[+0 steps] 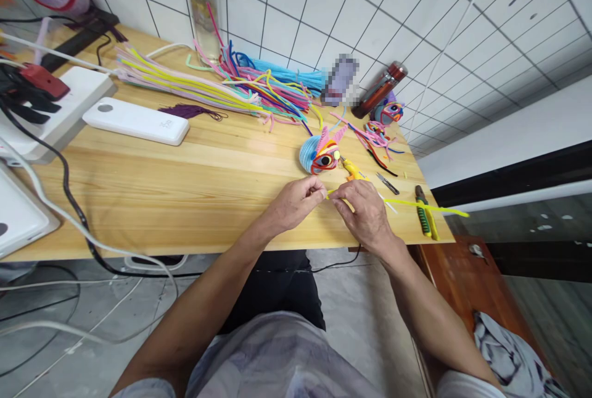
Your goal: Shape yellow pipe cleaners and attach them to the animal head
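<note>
Both hands meet above the near edge of the wooden table (185,200). My left hand (296,203) pinches one end of a yellow pipe cleaner (425,207). My right hand (365,213) is closed round the same pipe cleaner, whose free end sticks out to the right past the table edge. Just beyond the hands lies a pipe-cleaner figure (320,152), blue and pink with a round eye. A yellow tool (352,169) and small metal clippers (387,184) lie beside it.
A heap of coloured pipe cleaners (231,86) spreads across the back. A white power bank (136,120), a power strip (69,108) with cables, two bottles (203,9) and a green-yellow utility knife (424,219) are also on the table. A second figure (388,113) sits far right.
</note>
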